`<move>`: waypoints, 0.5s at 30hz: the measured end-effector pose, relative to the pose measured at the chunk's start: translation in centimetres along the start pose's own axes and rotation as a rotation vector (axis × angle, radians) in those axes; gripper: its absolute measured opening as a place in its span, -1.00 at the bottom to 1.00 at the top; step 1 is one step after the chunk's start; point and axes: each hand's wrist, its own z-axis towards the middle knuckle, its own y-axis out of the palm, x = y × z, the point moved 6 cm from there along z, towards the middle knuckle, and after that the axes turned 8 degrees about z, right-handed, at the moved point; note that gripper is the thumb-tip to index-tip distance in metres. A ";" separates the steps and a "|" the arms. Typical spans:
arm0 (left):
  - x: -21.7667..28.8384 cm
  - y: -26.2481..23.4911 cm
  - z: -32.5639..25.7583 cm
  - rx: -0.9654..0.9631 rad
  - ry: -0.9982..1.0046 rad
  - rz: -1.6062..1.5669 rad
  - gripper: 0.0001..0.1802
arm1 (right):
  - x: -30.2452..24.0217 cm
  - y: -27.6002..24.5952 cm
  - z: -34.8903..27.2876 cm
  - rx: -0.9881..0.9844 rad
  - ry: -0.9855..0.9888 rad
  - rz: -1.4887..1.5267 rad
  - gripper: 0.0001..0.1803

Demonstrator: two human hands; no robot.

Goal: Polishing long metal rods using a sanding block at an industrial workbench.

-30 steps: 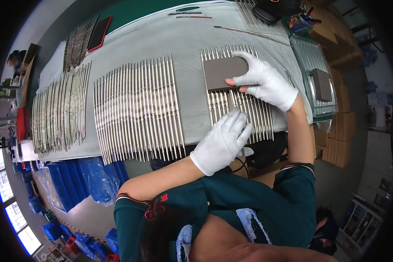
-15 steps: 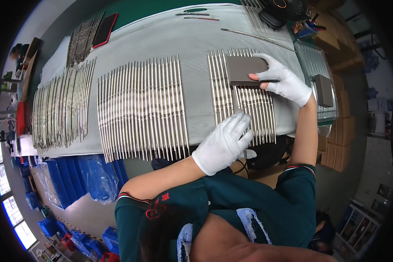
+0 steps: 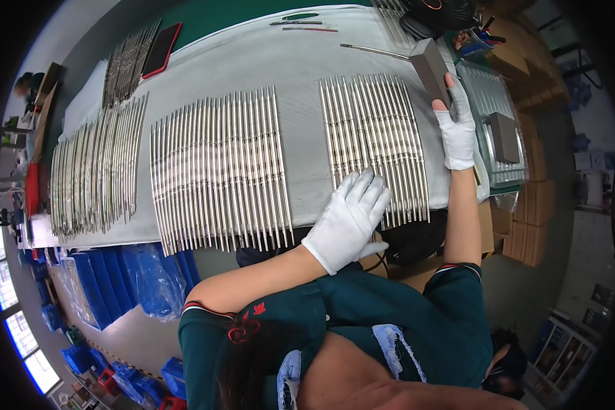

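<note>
In white gloves with some bare fingertips, both my hands are over the cloth-covered table. My right hand (image 3: 457, 130) grips a grey-brown rectangular block (image 3: 430, 68), tilted up to the right of a row of thin metal rods (image 3: 376, 130). At the near ends of those rods lies my left hand (image 3: 348, 217), fingers stretched out flat and holding nothing. A wider row of metal rods (image 3: 219, 171) is to its left. One long rod (image 3: 372, 50) lies apart on the cloth, partly hidden behind the block.
More rods (image 3: 101, 167) lie at the far left, beside a red-edged phone (image 3: 162, 50). A second grey block (image 3: 504, 137) sits on clear plastic trays (image 3: 488, 89) at the right. A black fan (image 3: 437, 17) stands at the back right. Blue bins (image 3: 109, 280) are below the table's edge.
My right hand has lifted the block off the rods and carried it up to the right, tilting it. The right-hand row of rods is now uncovered. My left hand has barely moved.
</note>
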 end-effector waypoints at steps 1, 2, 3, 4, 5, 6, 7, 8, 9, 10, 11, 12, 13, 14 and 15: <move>0.0 0.2 0.1 -0.027 -0.005 0.011 -0.13 | -0.2 0.2 0.0 -0.027 -0.005 0.019 -0.36; 0.0 0.3 0.2 -0.023 -0.004 0.029 -0.14 | -0.3 0.2 0.0 -0.006 -0.011 -0.001 -0.36; 0.1 0.6 0.3 -0.045 -0.008 0.044 -0.15 | -0.4 0.3 0.0 -0.007 -0.008 -0.001 -0.36; 0.2 0.6 0.5 -0.023 -0.001 0.048 -0.15 | -0.4 0.5 0.0 -0.019 0.001 0.017 -0.36; 0.2 0.8 0.6 -0.029 0.002 0.049 -0.16 | -0.3 0.5 0.0 -0.008 -0.004 -0.014 -0.36; 0.2 0.9 0.7 -0.028 0.002 0.046 -0.16 | -0.3 0.6 0.0 -0.009 -0.004 -0.027 -0.36; 0.2 1.1 0.8 -0.022 0.005 0.071 -0.17 | -0.2 0.6 -0.1 -0.012 -0.009 -0.027 -0.36; 0.3 1.3 0.9 -0.010 0.005 0.091 -0.19 | 0.0 0.5 -0.1 -0.020 -0.001 -0.030 -0.36; 0.4 1.3 1.0 0.032 0.004 0.103 -0.20 | 0.1 0.4 -0.1 -0.030 0.000 -0.018 -0.35; 0.6 1.7 1.2 0.024 0.011 0.192 -0.22 | 0.2 0.5 -0.1 -0.061 0.003 0.015 -0.35; 0.8 1.9 1.3 0.046 0.017 0.272 -0.25 | 0.2 0.4 -0.1 -0.065 -0.021 -0.068 -0.35; 0.9 2.2 1.4 0.046 0.025 0.358 -0.27 | 0.2 0.6 -0.2 -0.091 -0.042 -0.130 -0.35; 0.9 2.2 1.3 0.062 0.024 0.338 -0.29 | 0.1 0.8 -0.2 -0.120 -0.061 -0.179 -0.35; 1.0 2.3 1.3 0.056 0.025 0.324 -0.31 | 0.1 1.0 -0.3 -0.136 -0.067 -0.219 -0.36; 1.0 2.3 1.2 0.050 0.027 0.310 -0.33 | 0.0 1.3 -0.4 -0.155 -0.071 -0.246 -0.36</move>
